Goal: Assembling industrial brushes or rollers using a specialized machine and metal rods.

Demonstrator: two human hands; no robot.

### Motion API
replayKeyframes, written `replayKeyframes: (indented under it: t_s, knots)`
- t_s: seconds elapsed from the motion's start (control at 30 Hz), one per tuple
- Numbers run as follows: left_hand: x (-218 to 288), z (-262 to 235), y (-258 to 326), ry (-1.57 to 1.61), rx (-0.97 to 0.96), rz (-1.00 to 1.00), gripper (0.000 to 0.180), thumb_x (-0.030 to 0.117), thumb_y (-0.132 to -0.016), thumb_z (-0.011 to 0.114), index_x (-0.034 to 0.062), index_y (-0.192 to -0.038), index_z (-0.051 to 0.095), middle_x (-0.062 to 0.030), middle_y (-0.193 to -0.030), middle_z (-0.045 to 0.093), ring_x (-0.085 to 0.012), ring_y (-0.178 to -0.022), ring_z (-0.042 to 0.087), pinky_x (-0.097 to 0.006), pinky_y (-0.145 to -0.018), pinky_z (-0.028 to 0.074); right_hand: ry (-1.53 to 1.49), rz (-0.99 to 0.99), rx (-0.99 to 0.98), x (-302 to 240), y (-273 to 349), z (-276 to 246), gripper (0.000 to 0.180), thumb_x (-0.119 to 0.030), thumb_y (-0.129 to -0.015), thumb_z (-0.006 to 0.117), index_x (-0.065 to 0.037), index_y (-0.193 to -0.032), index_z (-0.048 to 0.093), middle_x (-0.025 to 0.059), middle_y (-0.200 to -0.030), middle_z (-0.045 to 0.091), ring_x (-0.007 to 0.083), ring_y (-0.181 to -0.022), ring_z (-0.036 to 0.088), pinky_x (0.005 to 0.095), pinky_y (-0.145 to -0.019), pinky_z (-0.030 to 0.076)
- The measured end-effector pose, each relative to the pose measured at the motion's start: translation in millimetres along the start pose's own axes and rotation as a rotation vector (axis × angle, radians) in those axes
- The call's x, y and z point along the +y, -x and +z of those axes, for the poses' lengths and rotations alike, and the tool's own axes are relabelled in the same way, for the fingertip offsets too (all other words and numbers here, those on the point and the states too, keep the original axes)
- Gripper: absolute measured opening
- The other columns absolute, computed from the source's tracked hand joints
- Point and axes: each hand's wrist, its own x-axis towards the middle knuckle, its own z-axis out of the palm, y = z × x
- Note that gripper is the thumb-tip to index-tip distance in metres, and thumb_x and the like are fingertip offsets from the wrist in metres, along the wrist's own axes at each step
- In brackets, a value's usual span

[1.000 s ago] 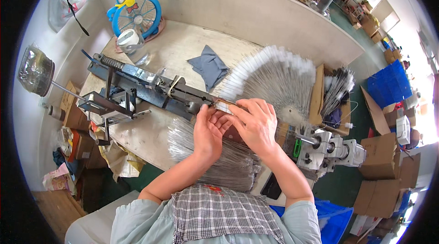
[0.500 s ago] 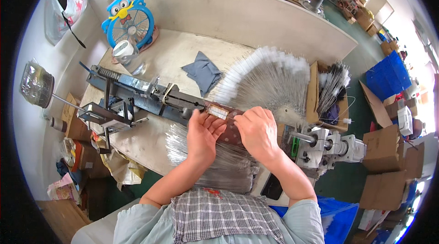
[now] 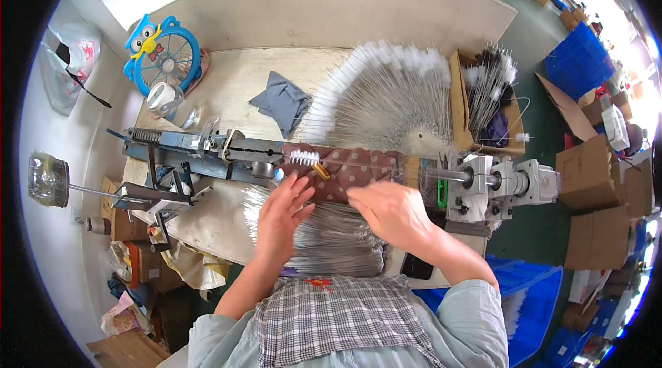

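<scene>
A small brush with white bristles (image 3: pixel 304 157) lies on a brown dotted cloth (image 3: pixel 365 169) along the bench machine (image 3: pixel 207 151). A thin wire runs right from it. Beside the bristles is a small yellowish-brown piece (image 3: pixel 321 171). My left hand (image 3: pixel 279 213) is open just below them, fingers spread, holding nothing visible. My right hand (image 3: pixel 393 209) is over the right part of the cloth, its fingers curled together; whatever they hold, if anything, is hidden. A bundle of wire stems (image 3: pixel 338 240) lies between my forearms.
White-tipped wire brushes (image 3: pixel 386 92) fan out behind the cloth. A box of brushes (image 3: pixel 458 102) stands right, beside a motor-like machine with a shaft (image 3: pixel 483 182). Blue fan (image 3: pixel 165 61) and grey cloth (image 3: pixel 281 102) are at the back left; a phone (image 3: pixel 418 264) lies near my right forearm.
My hands have drawn away from the white bristles, which now show plainly on the dotted cloth, apart from the yellowish-brown piece. My left fingers have spread. The whole view has shifted.
</scene>
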Motion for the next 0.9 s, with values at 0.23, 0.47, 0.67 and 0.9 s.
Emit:
replayKeyframes:
  t_s: [0.23,0.47,0.67,0.9]
  knots:
    - [13,-204,3,0.427,0.610,0.162,0.042,0.034,-0.086,0.061,0.0120,-0.121,0.052,-0.0034,-0.095,0.061,-0.0162,-0.082,0.058,-0.029,-0.069,0.046,0.009,0.133,-0.387,16,44,29,0.015,-0.017,-0.077,0.061,-0.010,-0.089,0.067,0.0054,-0.078,0.062,0.0257,-0.076,0.063,0.0384,-0.063,0.051]
    - [77,-363,36,0.296,1.012,0.399,0.038,0.044,-0.078,0.069,0.0098,-0.092,0.060,0.0035,-0.079,0.059,-0.0071,-0.065,0.056,-0.020,-0.053,0.044,0.119,0.104,-0.413,15,29,10,0.010,-0.016,-0.080,0.059,-0.009,-0.074,0.063,0.0064,-0.078,0.061,0.0263,-0.075,0.062,0.0387,-0.063,0.050]
    - [42,-269,18,0.310,1.043,0.418,0.041,0.045,-0.084,0.061,0.0093,-0.102,0.053,-0.0044,-0.093,0.061,-0.0162,-0.088,0.058,-0.027,-0.078,0.043,0.144,0.230,-0.368,10,36,0,0.007,-0.014,-0.082,0.057,-0.008,-0.084,0.058,0.0077,-0.077,0.060,0.0289,-0.076,0.061,0.0407,-0.063,0.049]
    - [1,-65,-3,0.223,0.244,0.032,0.034,0.021,-0.092,0.048,0.0016,-0.120,0.047,-0.0102,-0.106,0.059,-0.0236,-0.101,0.057,-0.037,-0.094,0.044,0.169,0.154,-0.311,24,46,-1,0.013,-0.006,-0.079,0.057,-0.008,-0.092,0.059,0.0079,-0.081,0.058,0.0292,-0.076,0.061,0.0401,-0.063,0.049]
